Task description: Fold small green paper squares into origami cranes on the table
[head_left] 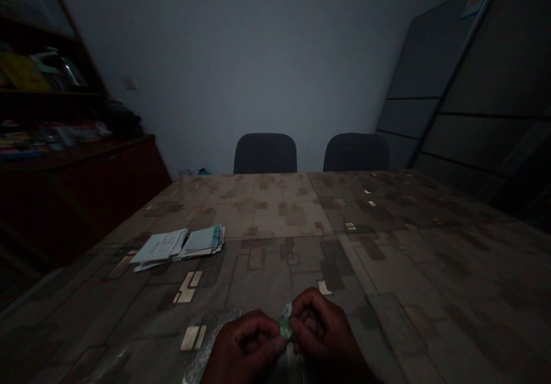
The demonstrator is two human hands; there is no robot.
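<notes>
Low in the head view, my left hand and my right hand meet over the near part of the table. Between their fingertips is a small crumpled green-and-white piece, perhaps paper or a wrapper; the dim light hides its exact kind. The left thumb and forefinger pinch it from the left. From the right, the other thumb and forefinger grip its edge. The remaining fingers of both hands are curled in.
A patterned tablecloth covers the wide table. Two stacks of paper, one white and one bluish, lie at the left. Behind the table stand two dark chairs. A cluttered cabinet is at the left, grey panels at the right.
</notes>
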